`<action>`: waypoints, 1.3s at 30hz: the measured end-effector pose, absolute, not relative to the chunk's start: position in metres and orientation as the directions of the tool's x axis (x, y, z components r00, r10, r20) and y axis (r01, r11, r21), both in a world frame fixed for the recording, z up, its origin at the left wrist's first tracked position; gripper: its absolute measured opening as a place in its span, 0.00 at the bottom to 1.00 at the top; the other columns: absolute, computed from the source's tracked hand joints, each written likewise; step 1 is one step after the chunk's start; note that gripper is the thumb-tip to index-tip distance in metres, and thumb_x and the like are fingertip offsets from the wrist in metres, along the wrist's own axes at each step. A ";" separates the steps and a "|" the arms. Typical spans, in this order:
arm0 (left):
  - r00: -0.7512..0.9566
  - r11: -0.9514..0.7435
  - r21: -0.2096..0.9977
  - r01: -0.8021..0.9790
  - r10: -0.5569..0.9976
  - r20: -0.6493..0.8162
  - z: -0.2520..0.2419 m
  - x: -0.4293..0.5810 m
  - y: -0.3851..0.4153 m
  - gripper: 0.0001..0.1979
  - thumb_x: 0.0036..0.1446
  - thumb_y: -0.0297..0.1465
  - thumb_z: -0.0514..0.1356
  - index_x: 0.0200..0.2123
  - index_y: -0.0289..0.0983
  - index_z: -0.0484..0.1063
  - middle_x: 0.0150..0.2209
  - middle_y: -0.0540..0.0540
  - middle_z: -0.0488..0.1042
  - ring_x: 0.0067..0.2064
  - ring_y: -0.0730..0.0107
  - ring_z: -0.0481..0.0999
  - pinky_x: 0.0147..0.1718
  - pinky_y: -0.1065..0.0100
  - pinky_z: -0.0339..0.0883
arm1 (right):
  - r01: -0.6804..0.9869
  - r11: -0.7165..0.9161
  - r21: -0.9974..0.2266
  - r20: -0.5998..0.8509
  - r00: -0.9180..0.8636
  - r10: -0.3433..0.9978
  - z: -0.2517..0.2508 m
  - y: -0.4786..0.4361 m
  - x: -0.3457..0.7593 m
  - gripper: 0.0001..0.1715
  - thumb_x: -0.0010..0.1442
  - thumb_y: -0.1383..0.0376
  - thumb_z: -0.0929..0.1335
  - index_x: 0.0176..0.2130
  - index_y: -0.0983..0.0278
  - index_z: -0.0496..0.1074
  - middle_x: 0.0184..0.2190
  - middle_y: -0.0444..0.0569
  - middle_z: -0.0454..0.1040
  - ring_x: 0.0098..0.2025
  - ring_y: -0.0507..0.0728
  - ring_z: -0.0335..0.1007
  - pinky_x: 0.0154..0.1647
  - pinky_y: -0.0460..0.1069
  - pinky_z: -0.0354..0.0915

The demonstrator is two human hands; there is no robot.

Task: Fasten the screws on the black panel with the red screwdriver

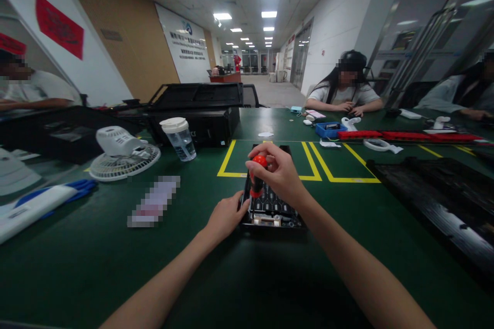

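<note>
The case (270, 200) lies on the green table (185, 195) straight ahead, open side up, its far part within a yellow tape frame (312, 162) and its near end sticking out past the frame's near line. The right hand (283, 169) is closed around the red top of the screwdriver (255, 185), which stands nearly upright over the near left corner; whether its tip touches a screw is too small to tell. The left hand (230, 213) is half curled along the case's left edge, thumb toward the near corner; its other fingers are mostly hidden, so how firmly it grips cannot be told.

Green tabletop gives room on both sides of the case. To the left, well apart, lies a blurred flat item (154, 200), with a fan (125, 154) and lidded cup (179, 139) beyond it. Past the cup, a black box (208, 128) bounds the far left. To the right, across a wide stretch, a black panel (436, 200) slants along that side. A blue tray (331, 130) sits far right, near a seated person (347, 82).
</note>
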State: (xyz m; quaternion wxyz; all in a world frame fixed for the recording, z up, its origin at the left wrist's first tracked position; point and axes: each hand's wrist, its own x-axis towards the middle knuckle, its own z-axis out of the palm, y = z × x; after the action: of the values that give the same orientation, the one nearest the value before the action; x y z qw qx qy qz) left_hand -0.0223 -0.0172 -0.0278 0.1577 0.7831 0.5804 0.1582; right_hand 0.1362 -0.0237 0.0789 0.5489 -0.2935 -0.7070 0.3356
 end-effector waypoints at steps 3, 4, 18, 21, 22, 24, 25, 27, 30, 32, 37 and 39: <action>0.288 -0.290 0.428 0.856 0.955 0.070 -0.028 -0.023 -0.017 0.19 0.60 0.39 0.46 0.50 0.38 0.64 0.37 0.43 0.76 0.37 0.62 0.76 0.37 0.67 0.63 | -0.049 0.558 -0.828 0.551 -0.259 0.794 0.077 -0.022 0.135 0.10 0.55 0.62 0.65 0.37 0.64 0.69 0.30 0.44 0.67 0.28 0.48 0.66 0.30 0.45 0.65; 0.292 -0.295 0.428 0.855 0.954 0.073 -0.028 -0.022 -0.017 0.19 0.60 0.40 0.46 0.50 0.38 0.64 0.37 0.43 0.76 0.38 0.61 0.76 0.37 0.67 0.64 | -0.105 0.533 -0.840 0.539 -0.271 0.797 0.076 -0.021 0.135 0.10 0.56 0.62 0.65 0.38 0.64 0.70 0.30 0.45 0.67 0.29 0.49 0.68 0.32 0.46 0.66; 0.269 -0.265 0.433 0.861 0.962 0.052 -0.025 -0.021 -0.018 0.19 0.60 0.39 0.47 0.50 0.38 0.64 0.38 0.43 0.76 0.39 0.62 0.75 0.38 0.67 0.63 | -0.440 0.245 -0.864 0.440 -0.423 0.792 0.076 -0.022 0.133 0.09 0.56 0.63 0.63 0.34 0.65 0.69 0.26 0.43 0.67 0.27 0.49 0.65 0.30 0.45 0.61; 0.273 -0.268 0.433 0.860 0.961 0.053 -0.026 -0.021 -0.018 0.18 0.60 0.39 0.46 0.50 0.38 0.64 0.38 0.43 0.76 0.39 0.62 0.75 0.38 0.67 0.63 | -0.487 0.197 -0.851 0.431 -0.433 0.792 0.075 -0.020 0.133 0.17 0.59 0.60 0.57 0.34 0.66 0.68 0.27 0.46 0.66 0.27 0.51 0.64 0.30 0.46 0.61; 0.271 -0.265 0.435 0.861 0.961 0.049 -0.026 -0.021 -0.018 0.18 0.60 0.39 0.46 0.50 0.38 0.64 0.39 0.43 0.76 0.40 0.62 0.75 0.39 0.67 0.63 | -0.495 0.180 -0.850 0.424 -0.440 0.792 0.075 -0.020 0.133 0.18 0.59 0.60 0.56 0.35 0.66 0.68 0.27 0.46 0.66 0.28 0.51 0.64 0.31 0.47 0.61; 0.260 -0.250 0.437 0.864 0.965 0.037 -0.025 -0.021 -0.018 0.19 0.60 0.38 0.47 0.50 0.38 0.64 0.40 0.42 0.76 0.42 0.61 0.75 0.40 0.67 0.62 | -0.504 0.161 -0.848 0.415 -0.446 0.793 0.075 -0.019 0.133 0.16 0.58 0.61 0.56 0.36 0.65 0.67 0.27 0.47 0.67 0.28 0.51 0.64 0.32 0.47 0.62; 0.255 -0.243 0.437 0.866 0.966 0.033 -0.025 -0.021 -0.018 0.19 0.60 0.38 0.47 0.50 0.38 0.64 0.40 0.42 0.75 0.42 0.61 0.75 0.40 0.67 0.63 | -0.507 0.157 -0.847 0.414 -0.445 0.794 0.075 -0.018 0.133 0.14 0.58 0.61 0.57 0.36 0.65 0.67 0.28 0.46 0.67 0.28 0.51 0.64 0.33 0.47 0.62; 0.253 -0.241 0.434 0.868 0.967 0.032 -0.025 -0.021 -0.018 0.19 0.60 0.38 0.47 0.51 0.37 0.64 0.39 0.42 0.76 0.41 0.62 0.75 0.40 0.67 0.63 | -0.510 0.154 -0.846 0.413 -0.447 0.793 0.075 -0.018 0.134 0.12 0.57 0.62 0.58 0.36 0.64 0.66 0.29 0.46 0.67 0.29 0.51 0.64 0.34 0.47 0.62; 0.263 -0.257 0.418 0.871 0.964 0.045 -0.026 -0.021 -0.017 0.19 0.60 0.39 0.46 0.50 0.38 0.64 0.38 0.43 0.76 0.39 0.62 0.75 0.38 0.67 0.63 | -0.503 0.140 -0.853 0.404 -0.464 0.788 0.075 -0.018 0.135 0.10 0.57 0.62 0.58 0.37 0.64 0.64 0.30 0.47 0.67 0.30 0.51 0.64 0.36 0.47 0.63; 0.273 -0.273 0.404 0.873 0.960 0.059 -0.027 -0.021 -0.017 0.19 0.60 0.39 0.46 0.50 0.38 0.64 0.37 0.43 0.76 0.38 0.62 0.75 0.37 0.68 0.63 | -0.502 0.131 -0.855 0.401 -0.479 0.781 0.075 -0.017 0.135 0.09 0.57 0.62 0.59 0.37 0.63 0.64 0.31 0.47 0.67 0.31 0.51 0.65 0.36 0.48 0.63; 0.288 -0.297 0.396 0.869 0.954 0.082 -0.029 -0.022 -0.016 0.18 0.60 0.39 0.46 0.49 0.38 0.64 0.35 0.44 0.76 0.36 0.63 0.75 0.35 0.69 0.62 | -0.525 0.116 -0.843 0.415 -0.499 0.761 0.076 -0.018 0.135 0.08 0.57 0.63 0.60 0.36 0.64 0.63 0.32 0.48 0.68 0.31 0.51 0.65 0.37 0.48 0.63; 0.292 -0.300 0.401 0.866 0.953 0.083 -0.030 -0.022 -0.017 0.18 0.60 0.39 0.45 0.49 0.38 0.64 0.35 0.44 0.76 0.36 0.63 0.75 0.34 0.69 0.62 | -0.523 0.116 -0.844 0.414 -0.498 0.762 0.077 -0.018 0.135 0.08 0.57 0.63 0.60 0.36 0.64 0.63 0.32 0.48 0.68 0.31 0.51 0.66 0.37 0.48 0.63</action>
State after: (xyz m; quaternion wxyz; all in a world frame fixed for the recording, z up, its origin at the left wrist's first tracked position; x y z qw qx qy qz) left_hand -0.0225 -0.0165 -0.0296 0.1408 0.7912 0.5747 0.1548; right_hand 0.1355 -0.0184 0.0768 0.4899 -0.1060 -0.5641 0.6562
